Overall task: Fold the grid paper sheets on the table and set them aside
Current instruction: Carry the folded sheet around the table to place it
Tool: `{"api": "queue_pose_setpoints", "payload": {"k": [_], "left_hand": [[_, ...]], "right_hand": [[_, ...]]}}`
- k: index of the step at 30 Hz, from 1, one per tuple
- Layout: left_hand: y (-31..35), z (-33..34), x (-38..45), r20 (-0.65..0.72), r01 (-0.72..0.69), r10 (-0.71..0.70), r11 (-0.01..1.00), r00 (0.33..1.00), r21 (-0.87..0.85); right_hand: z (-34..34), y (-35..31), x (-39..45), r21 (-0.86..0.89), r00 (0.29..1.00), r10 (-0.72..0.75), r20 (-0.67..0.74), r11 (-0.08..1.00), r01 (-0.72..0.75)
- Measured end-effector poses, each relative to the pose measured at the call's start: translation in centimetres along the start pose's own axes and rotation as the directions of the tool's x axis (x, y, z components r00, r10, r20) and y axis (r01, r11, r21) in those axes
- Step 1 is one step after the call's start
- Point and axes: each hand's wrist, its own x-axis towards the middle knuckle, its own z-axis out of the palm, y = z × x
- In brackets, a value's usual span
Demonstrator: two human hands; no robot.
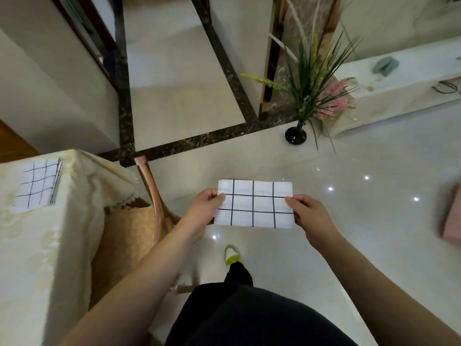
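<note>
A white grid paper sheet (254,203) with black lines is held in the air over the floor, away from the table. It looks folded, with a doubled top edge. My left hand (208,203) pinches its left edge and my right hand (305,212) pinches its right edge. A second grid paper stack (40,187) lies flat on the table (37,245) at the far left, near the table's back corner. The table wears a cream patterned cloth.
A wooden chair (154,193) with a woven seat stands tucked beside the table. A black vase of grasses and pink flowers (303,116) stands on the glossy tiled floor ahead. A white low cabinet (404,96) is at right, a pink object (452,221) at the right edge.
</note>
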Motion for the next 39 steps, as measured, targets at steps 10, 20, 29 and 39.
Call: {"api": "queue_pose_setpoints", "payload": {"k": [10,20,29,39], "left_hand": [[7.5,-3.9,9.0,-0.045,0.005,-0.008,0.999,0.999,-0.054],[11.0,-6.2,15.1,-0.142,0.049,-0.066,0.992,0.988,-0.116],[16.1,-7.5,22.3,-0.258,0.098,-0.149,0.975,0.955,-0.2],[19.3,-11.8,25.3,-0.445,0.055,-0.225,0.93,0.867,-0.364]], "right_hand": [[6.6,-8.3,10.1,-0.098,0.997,-0.033,0.069,0.994,0.04],[11.9,-13.0,19.3,-0.166,0.983,0.001,0.181,0.986,0.029],[17.8,-18.7,30.7,-0.253,0.933,0.071,0.352,0.967,0.022],[27.9,-23.5,37.2,-0.395,0.843,0.159,0.514,0.916,0.068]]}}
